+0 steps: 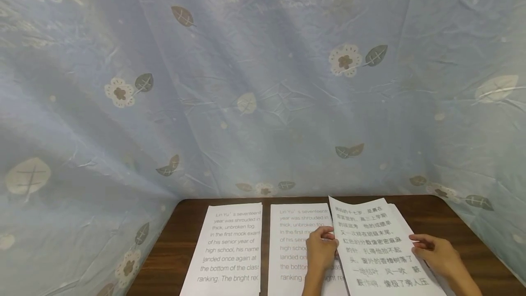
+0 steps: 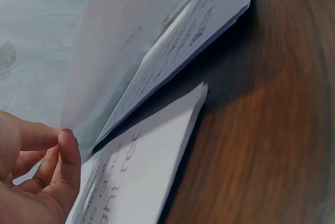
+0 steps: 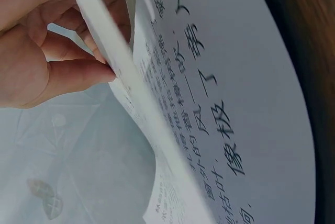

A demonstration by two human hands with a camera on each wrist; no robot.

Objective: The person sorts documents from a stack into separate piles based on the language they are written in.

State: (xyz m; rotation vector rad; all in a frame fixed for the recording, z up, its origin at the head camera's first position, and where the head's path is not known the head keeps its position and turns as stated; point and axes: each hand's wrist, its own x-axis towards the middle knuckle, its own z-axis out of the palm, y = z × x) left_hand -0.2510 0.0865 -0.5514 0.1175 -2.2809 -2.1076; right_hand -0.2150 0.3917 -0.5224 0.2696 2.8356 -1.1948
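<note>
My left hand [image 1: 321, 249] pinches the left edge of a white sheet of paper [image 1: 371, 245] with large Chinese print. At its right edge my right hand [image 1: 441, 256] pinches the same sheet between thumb and fingers. The sheet is raised and slightly bowed over a pile of Chinese-printed pages [image 2: 180, 48], which shows beneath it in the left wrist view. Beside it, a middle pile of English-printed pages [image 1: 287, 241] lies partly behind my left hand and forearm. In the right wrist view the sheet appears nearly edge-on, with more Chinese text under it.
Another pile of English-printed pages [image 1: 230, 250] lies at the left of the dark wooden table [image 1: 164, 245]. A pale blue curtain [image 1: 263, 127] with leaf and flower prints hangs right behind the table's back edge and along its sides.
</note>
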